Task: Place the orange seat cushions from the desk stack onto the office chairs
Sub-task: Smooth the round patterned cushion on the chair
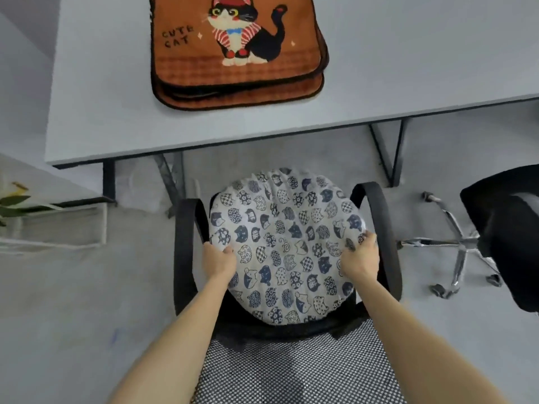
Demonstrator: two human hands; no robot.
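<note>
Grey desk (408, 68) fills the top of our view. The stack of orange seat cushions (233, 53) lies on it, the top one printed with a cat and the words "CUTE CAT". Below stands a black mesh-backed office chair (186, 243) carrying a round cat-print cushion (285, 246). Our left hand (218, 260) and right hand (360, 258) each grip that cushion's edge, fingers curled round it.

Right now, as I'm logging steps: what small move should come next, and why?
Probably lift the round cushion off the chair. The left grip and right grip hold its rim, it covers the seat, and the orange stack waits on the desk.
</note>
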